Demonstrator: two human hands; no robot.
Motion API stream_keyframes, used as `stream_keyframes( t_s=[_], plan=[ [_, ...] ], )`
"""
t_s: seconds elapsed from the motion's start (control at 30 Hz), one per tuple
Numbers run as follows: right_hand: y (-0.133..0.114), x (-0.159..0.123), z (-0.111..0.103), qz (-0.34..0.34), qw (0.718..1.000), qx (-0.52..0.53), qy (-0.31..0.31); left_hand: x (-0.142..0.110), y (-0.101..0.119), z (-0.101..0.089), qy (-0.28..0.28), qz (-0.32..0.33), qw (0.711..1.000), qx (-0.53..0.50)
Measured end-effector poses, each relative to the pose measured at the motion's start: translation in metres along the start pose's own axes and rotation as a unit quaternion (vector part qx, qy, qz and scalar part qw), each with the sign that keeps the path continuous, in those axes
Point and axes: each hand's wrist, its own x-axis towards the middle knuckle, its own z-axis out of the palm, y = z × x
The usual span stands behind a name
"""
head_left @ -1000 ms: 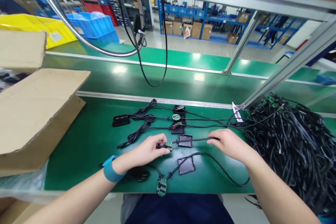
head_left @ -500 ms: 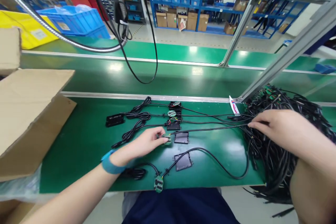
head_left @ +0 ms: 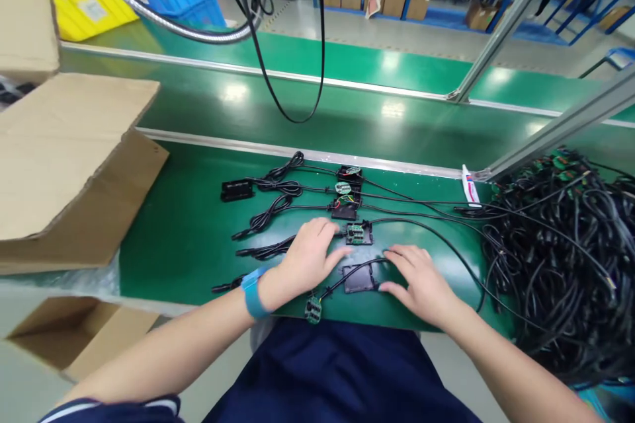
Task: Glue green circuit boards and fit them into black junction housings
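Observation:
My left hand is open, thumb apart from the fingers, just left of a black plastic case half; a green circuit board rests in that case. Its fingertips are near the black cable entering the case; whether they touch it I cannot tell. My right hand is open too, its fingertips beside a black cable and its thumb by the right edge of a second case half. That cable crosses over this case to another circuit board near the table's front edge.
More case halves with boards lie in a column behind. Coiled cables and a black case are left of them. A big cable heap covers the right side, beside a white tube. A cardboard box stands left.
The circuit board from my left hand now lies in the case half. My right hand has come left from the cable heap toward the nearer case. The view has tilted down.

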Motion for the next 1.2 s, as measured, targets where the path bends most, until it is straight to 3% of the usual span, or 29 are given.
stream_keyframes(
  t_s=[0.13,0.2,0.3,0.43,0.67,0.83,0.93,1.03,1.2],
  plan=[
    [-0.016,0.007,0.021,-0.043,0.998,0.021,-0.035,-0.058,-0.008,-0.023,-0.123,0.075,0.988,-0.058],
    [-0.022,0.014,0.029,-0.037,0.998,0.019,-0.041,-0.081,-0.015,-0.023,-0.142,0.091,0.985,-0.049],
    [-0.032,0.027,0.037,-0.016,0.999,0.019,-0.040,-0.098,-0.020,-0.013,-0.121,0.104,0.987,-0.014],
    [-0.043,0.036,0.046,0.035,0.999,0.016,-0.038,-0.103,-0.019,-0.004,-0.092,0.112,0.989,0.044],
    [-0.038,0.023,0.041,0.041,0.997,0.069,0.021,-0.105,-0.020,-0.002,-0.065,0.150,0.983,0.078],
    [-0.033,0.007,0.017,0.100,0.994,0.037,0.032,-0.107,-0.031,0.003,-0.036,0.175,0.977,0.114],
    [-0.029,0.003,-0.006,0.123,0.992,-0.016,0.012,-0.099,-0.029,-0.004,-0.038,0.147,0.981,0.119],
    [-0.019,0.001,-0.046,0.123,0.992,-0.036,0.002,-0.088,-0.021,-0.013,-0.066,0.092,0.988,0.102],
    [0.010,-0.018,-0.138,0.104,0.995,0.002,0.000,-0.078,-0.015,-0.012,-0.085,0.042,0.994,0.059]
  ],
)
